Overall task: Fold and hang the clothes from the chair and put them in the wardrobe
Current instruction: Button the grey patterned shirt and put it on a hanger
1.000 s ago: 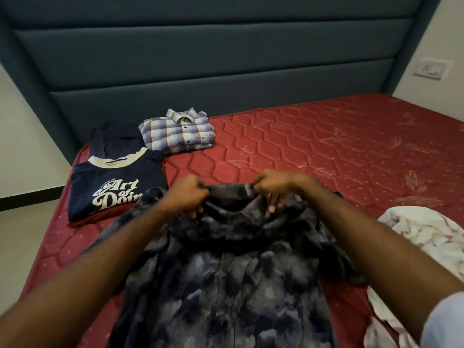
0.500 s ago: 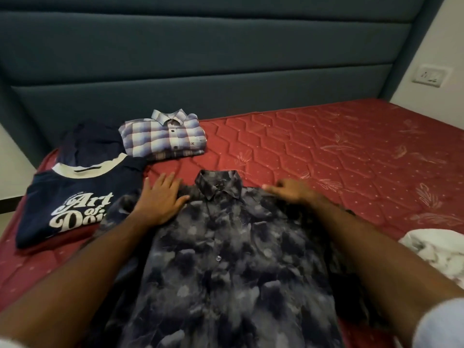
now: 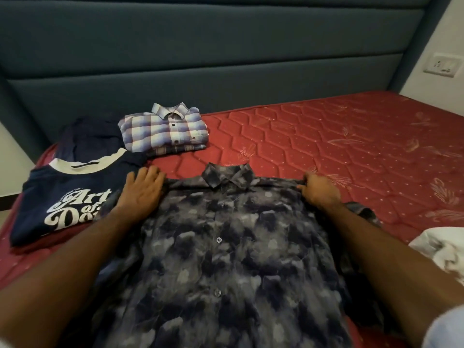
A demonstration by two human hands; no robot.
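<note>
The dark patterned shirt [image 3: 221, 247] lies spread face up on the red mattress [image 3: 326, 136], buttoned down the front, its collar pointing toward the padded headboard [image 3: 200, 59].

In the head view, the left hand [image 3: 143, 192] rests flat on the shirt's shoulder, fingers straight and spread, pressing the cloth and holding nothing. The right hand [image 3: 320, 190] sits on the opposite shoulder with its fingers curled, pinching the shoulder seam at the shirt's top edge. The collar lies between the two hands.

Just outside the left hand, touching or almost touching its little-finger side, lies a folded navy T-shirt [image 3: 67, 199] with a white neckband and white lettering. Beyond that hand, toward the headboard, sits a folded checked shirt [image 3: 163, 131], collar up, apart from the patterned shirt. Beside the checked shirt, behind the T-shirt, is another dark folded garment [image 3: 90, 136], too dim to make out. Outside the right forearm, near the mattress's close edge, lies a crumpled white cloth [image 3: 442, 249] with faint marks. Past the right hand, a wall socket [image 3: 444, 67] sits on the pale wall.

The shirt is mottled in grey, navy and black blotches. Two small buttons show down its placket. One sleeve bunches beyond the right wrist; the other is tucked under the left forearm.
</note>
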